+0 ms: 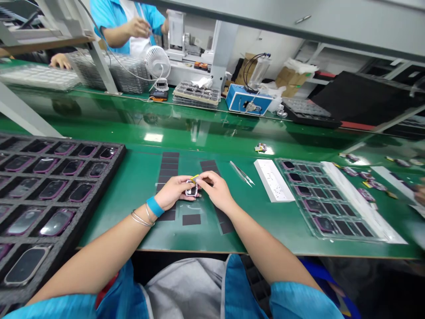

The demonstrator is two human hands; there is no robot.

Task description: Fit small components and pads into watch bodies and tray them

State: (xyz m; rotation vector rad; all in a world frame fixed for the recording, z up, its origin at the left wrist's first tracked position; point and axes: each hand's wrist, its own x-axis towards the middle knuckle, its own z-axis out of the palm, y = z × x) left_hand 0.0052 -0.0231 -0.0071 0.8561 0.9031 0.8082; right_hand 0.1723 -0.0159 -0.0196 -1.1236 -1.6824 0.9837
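Note:
My left hand (171,192), with a blue band and thin bangles at the wrist, is closed around a small smartwatch case (191,191) with a pale rim. A yellow tab (194,177) sticks up from the top of the case. The fingers of my right hand (215,188) are pinched at that tab; the exact contact at the fingertips is hard to see. Below the hands a single dark rectangular sheet (191,219) lies on the green bench. Strips of dark sheets (169,164) run along both sides of the hands. Tweezers (242,173) lie to the right.
A foam tray (121,155) of watch faces fills the left. Right of the tweezers are a white block (274,180) and a clear plastic tray (312,237) with dark pieces. Small watch parts (367,195) lie further right. Across the bench are a fan (157,62) and a co-worker (116,26).

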